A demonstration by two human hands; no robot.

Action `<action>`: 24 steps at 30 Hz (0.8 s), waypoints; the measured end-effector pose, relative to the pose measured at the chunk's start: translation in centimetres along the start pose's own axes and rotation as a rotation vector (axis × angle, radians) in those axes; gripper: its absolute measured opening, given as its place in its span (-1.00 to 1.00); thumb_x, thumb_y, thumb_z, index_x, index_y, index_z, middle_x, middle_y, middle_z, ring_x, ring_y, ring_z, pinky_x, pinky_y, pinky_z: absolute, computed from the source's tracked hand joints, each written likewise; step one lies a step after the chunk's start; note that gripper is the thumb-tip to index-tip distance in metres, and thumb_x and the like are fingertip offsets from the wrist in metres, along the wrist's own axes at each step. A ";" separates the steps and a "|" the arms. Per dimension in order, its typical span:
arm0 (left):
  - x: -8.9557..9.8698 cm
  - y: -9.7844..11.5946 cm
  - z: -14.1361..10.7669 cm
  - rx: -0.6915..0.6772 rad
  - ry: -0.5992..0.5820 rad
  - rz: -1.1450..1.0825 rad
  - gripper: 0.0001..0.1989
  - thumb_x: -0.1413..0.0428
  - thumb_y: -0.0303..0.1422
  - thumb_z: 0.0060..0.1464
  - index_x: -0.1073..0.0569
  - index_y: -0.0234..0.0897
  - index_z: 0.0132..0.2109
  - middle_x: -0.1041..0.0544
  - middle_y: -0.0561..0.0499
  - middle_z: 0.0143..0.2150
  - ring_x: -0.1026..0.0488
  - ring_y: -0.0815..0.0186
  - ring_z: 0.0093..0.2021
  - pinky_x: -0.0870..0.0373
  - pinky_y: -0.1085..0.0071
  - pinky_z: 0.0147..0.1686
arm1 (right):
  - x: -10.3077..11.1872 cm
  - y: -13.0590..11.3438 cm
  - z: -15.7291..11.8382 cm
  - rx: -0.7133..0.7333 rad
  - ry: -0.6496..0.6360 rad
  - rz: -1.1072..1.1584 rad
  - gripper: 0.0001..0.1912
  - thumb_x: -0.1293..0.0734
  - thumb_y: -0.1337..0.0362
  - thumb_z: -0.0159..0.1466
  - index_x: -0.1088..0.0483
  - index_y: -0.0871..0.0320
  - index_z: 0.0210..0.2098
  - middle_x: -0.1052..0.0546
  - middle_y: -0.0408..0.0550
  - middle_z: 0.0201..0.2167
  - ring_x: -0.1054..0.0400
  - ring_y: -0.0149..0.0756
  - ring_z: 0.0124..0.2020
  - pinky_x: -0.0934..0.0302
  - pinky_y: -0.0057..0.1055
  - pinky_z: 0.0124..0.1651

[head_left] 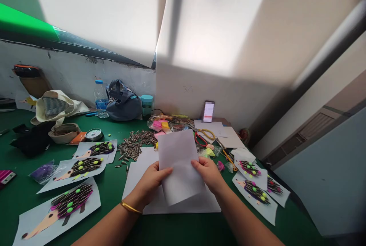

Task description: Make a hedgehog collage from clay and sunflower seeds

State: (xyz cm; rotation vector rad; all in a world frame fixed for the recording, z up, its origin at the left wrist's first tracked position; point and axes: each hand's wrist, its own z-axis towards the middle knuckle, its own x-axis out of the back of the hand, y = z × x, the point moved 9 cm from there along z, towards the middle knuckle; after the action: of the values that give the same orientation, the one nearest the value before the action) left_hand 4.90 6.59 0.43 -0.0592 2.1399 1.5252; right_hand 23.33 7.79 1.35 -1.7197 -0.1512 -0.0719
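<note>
Both hands grip one folded-looking white sheet (180, 169), raised in front of the body above the desk (114, 219). The left hand (154, 179) holds its left edge, thumb laid on the face; the right hand (208, 171) holds its right edge in the same manner. A gold bangle (130, 207) is on the left wrist. Beneath the held sheet, white paper (151, 200) lies flat on the desk.

Striped seeds (135, 143) are heaped beyond the left hand, to the left of the sheet. Beyond the sheet lie red-handled scissors (200, 139), yellow-handled scissors (207, 133) and packets of coloured clay (161, 124). A phone (208, 111) stands upright near the wall, its screen blurred.

Hedgehog pictures bearing seeds and green dots are noted on both sides: three at left (71, 206), three at right (254, 192). A blue bag (122, 103) stands between a water bottle (101, 101) and a teal-lidded jar (146, 105).
</note>
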 end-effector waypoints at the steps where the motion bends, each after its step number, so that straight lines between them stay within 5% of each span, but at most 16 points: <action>1: 0.7 0.1 0.2 0.000 0.045 0.037 -0.58 -0.36 -0.23 -0.15 -0.55 -0.32 -0.12 -0.62 -0.12 -0.22 -0.52 0.19 -0.27 -0.37 0.36 -0.29 | 0.3 0.2 0.0 -0.005 0.007 0.004 -0.42 -0.40 -0.26 -0.01 -0.42 0.17 -0.40 -0.46 -0.12 -0.53 -0.30 -0.31 -0.51 -0.18 -0.42 -0.46; 6: 2.6 1.3 0.4 -0.041 0.161 0.181 -0.70 -0.35 -0.20 -0.17 -0.50 -0.33 -0.41 -0.46 0.07 -0.50 -0.29 0.45 -0.53 -0.15 0.50 -0.49 | 1.6 1.1 -0.6 -0.051 0.028 0.134 -0.47 -0.45 -0.20 -0.03 -0.44 0.15 -0.40 -0.48 -0.12 -0.53 -0.36 -0.27 -0.50 -0.23 -0.38 -0.44; 12: 0.6 0.7 0.3 -0.001 -0.008 0.161 -0.53 -0.34 -0.11 -0.16 -0.53 -0.30 -0.13 -0.59 -0.08 -0.21 -0.49 0.21 -0.28 -0.33 0.38 -0.32 | 0.9 1.6 -1.8 -0.051 0.013 0.196 -0.52 -0.47 -0.14 0.00 -0.46 0.18 -0.42 -0.50 -0.13 -0.54 -0.33 -0.30 -0.52 -0.18 -0.40 -0.45; 19: 2.5 2.2 0.7 -0.165 0.144 0.236 -0.57 -0.21 0.01 -0.02 -0.51 -0.33 -0.33 -0.45 0.05 -0.51 -0.36 0.37 -0.50 -0.21 0.49 -0.50 | 0.4 2.5 -2.1 -0.033 0.062 0.233 -0.46 -0.47 -0.19 -0.04 -0.49 0.19 -0.40 -0.49 -0.11 -0.57 -0.31 -0.31 -0.56 -0.15 -0.40 -0.48; 24: 0.8 2.3 0.4 -0.127 -0.009 0.155 -0.49 -0.33 -0.08 -0.13 -0.49 -0.28 -0.07 -0.58 -0.03 -0.29 -0.49 0.25 -0.35 -0.42 0.36 -0.32 | -1.0 4.0 -2.0 -0.069 -0.028 0.334 -0.49 -0.50 -0.14 -0.04 -0.48 0.19 -0.39 -0.49 -0.13 -0.56 -0.29 -0.35 -0.56 -0.11 -0.44 -0.50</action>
State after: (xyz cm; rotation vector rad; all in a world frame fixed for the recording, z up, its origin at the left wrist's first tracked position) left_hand 3.64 8.00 2.05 0.0716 2.0802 1.7453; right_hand 22.95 5.14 -2.40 -1.7941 0.1204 0.1960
